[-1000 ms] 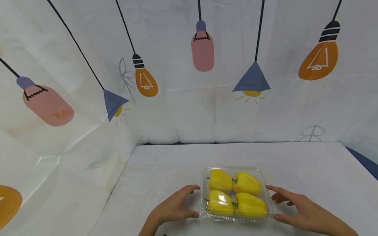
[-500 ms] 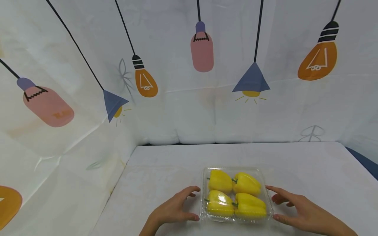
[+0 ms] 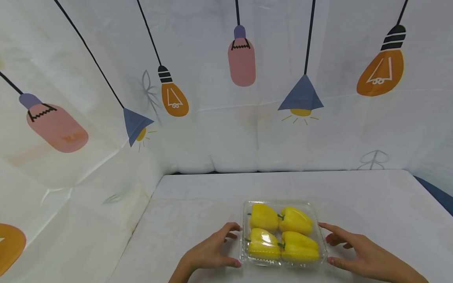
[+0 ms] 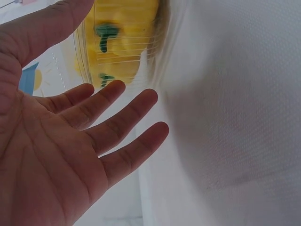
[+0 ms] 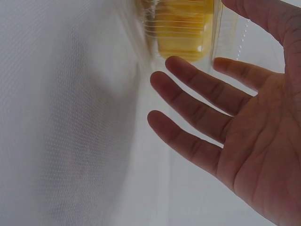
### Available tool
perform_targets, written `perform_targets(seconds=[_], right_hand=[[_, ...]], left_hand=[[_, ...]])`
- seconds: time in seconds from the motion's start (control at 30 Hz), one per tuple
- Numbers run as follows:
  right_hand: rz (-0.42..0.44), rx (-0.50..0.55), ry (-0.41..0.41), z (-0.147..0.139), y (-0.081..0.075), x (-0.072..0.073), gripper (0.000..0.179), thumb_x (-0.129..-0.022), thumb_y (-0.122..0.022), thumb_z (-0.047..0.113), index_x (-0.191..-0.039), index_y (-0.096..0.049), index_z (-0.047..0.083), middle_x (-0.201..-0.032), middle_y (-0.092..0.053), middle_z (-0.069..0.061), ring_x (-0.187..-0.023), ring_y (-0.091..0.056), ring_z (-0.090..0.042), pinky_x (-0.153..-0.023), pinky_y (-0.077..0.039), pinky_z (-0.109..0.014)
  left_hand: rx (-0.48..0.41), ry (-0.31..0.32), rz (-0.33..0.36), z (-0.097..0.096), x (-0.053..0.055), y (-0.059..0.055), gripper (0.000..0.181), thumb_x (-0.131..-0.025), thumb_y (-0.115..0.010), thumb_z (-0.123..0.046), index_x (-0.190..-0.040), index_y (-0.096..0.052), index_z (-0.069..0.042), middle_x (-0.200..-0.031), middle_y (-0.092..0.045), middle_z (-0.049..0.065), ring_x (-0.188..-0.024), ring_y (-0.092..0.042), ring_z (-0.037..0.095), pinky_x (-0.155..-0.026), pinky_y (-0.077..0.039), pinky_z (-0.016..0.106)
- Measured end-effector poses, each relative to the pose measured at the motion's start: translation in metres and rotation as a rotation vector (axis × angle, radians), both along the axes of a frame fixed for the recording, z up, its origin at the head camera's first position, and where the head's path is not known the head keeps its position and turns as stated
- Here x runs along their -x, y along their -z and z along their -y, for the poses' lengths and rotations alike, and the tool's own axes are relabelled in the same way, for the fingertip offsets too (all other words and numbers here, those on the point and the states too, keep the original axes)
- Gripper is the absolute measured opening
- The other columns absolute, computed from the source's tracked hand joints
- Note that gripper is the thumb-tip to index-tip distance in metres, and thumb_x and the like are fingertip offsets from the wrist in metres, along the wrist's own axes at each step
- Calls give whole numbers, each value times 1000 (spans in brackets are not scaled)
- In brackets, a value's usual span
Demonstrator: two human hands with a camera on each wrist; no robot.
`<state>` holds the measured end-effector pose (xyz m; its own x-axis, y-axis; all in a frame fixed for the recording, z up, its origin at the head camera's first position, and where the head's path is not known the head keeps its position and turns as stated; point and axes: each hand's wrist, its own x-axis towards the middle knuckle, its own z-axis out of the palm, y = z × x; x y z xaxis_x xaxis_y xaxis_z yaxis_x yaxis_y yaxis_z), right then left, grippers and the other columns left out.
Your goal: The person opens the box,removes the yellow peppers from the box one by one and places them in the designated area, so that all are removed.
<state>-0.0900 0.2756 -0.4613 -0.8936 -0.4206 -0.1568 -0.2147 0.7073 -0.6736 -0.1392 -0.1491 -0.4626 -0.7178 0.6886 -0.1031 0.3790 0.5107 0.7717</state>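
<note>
A clear plastic clamshell container (image 3: 279,202) lies closed on the white table in the head view, with several yellow bell peppers (image 3: 296,220) inside. At its left side is my left hand (image 3: 212,249), thumb and fingers spread, its fingertips at the container's edge; whether they touch cannot be told. My right hand (image 3: 357,249) is on the opposite side in a like pose, index finger and thumb tips at the right edge. Both wrist views show relaxed, parted fingers, the left palm (image 4: 51,155) and right palm (image 5: 263,141) bare. Green stems (image 4: 107,33) show through the ribbed plastic wall.
The white table (image 3: 198,196) spreads around the container. White cloth (image 3: 212,137) printed with lamps and bulbs hangs behind the table and along its left side. A dark blue surface (image 3: 435,194) shows past the right edge.
My left hand has shifted very slightly right, its fingertips and thumb nearer the container's edge. The right hand and the container have stayed in place.
</note>
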Motion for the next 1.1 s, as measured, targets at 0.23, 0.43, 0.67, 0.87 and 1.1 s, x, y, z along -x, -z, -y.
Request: perform_targets(seconds=[0.23, 0.43, 0.67, 0.87, 1.1], right_hand=[[17, 19, -6, -1, 0, 0, 73, -87, -64, 42, -147, -28, 23, -111, -60, 3, -90, -56, -1, -71, -54, -43], [26, 24, -5, -1, 1, 0, 72, -87, -64, 42, -147, -28, 24, -110, -61, 5, -90, -56, 0, -71, -54, -41], [36, 33, -14, -2, 3, 0, 72, -88, -63, 42, -147, -28, 22, -110, -62, 4, -90, -57, -1, -71, -54, -37], [13, 32, -35, -3, 3, 1, 72, -88, -63, 41, -147, -28, 20, -111, -61, 3, -90, -57, -1, -70, -53, -33], [14, 36, -41, -2, 0, 0, 71, -89, -62, 39, -148, -27, 19, -112, -61, 2, -90, -57, -1, -70, -53, -30]], left_hand=[[-1, -16, 42, -1, -1, 1, 80, -74, -75, -49, -136, -30, -27, -135, -42, -9, -119, -51, 14, -97, -44, 36], [-4, -7, 35, -1, 0, 2, 81, -74, -75, -49, -136, -30, -26, -135, -42, -8, -118, -51, 13, -97, -44, 36], [-17, -6, 52, 0, -1, 4, 81, -75, -75, -46, -137, -29, -23, -135, -41, -7, -117, -51, 12, -97, -43, 34], [-22, -5, 65, -1, -2, 4, 80, -77, -75, -43, -137, -27, -21, -136, -41, -6, -118, -50, 12, -98, -43, 35], [-47, 5, 84, -2, -2, 2, 81, -78, -75, -41, -138, -24, -19, -138, -39, -2, -118, -50, 10, -99, -42, 35]])
